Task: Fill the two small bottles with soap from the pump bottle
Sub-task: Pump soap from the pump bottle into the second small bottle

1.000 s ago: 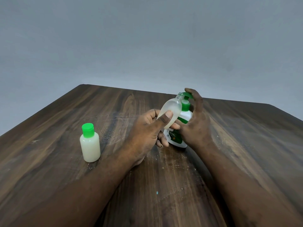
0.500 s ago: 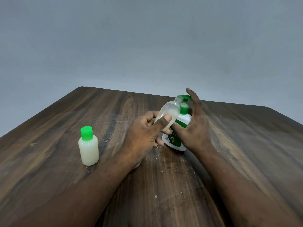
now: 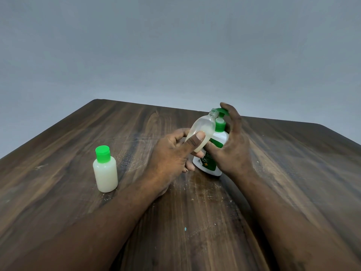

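Observation:
A small clear bottle (image 3: 203,128), uncapped and tilted, has a little whitish soap in its lower part. My left hand (image 3: 172,155) grips it with the thumb across its body, its open neck up against the spout of the pump bottle (image 3: 213,151). That white bottle with a green pump head stands on the table. My right hand (image 3: 232,149) wraps around its right side, a finger lying on top of the pump head. A second small bottle (image 3: 105,171), full of whitish soap and closed with a green cap, stands upright to the left.
The dark wooden table (image 3: 195,222) carries scuffs and a few pale specks in front of the bottles. Its far edge runs just behind the pump bottle, against a plain grey wall.
The finger on the pump head has risen slightly and the head has come up. The view has shifted a little; the tilted bottle stays at the spout.

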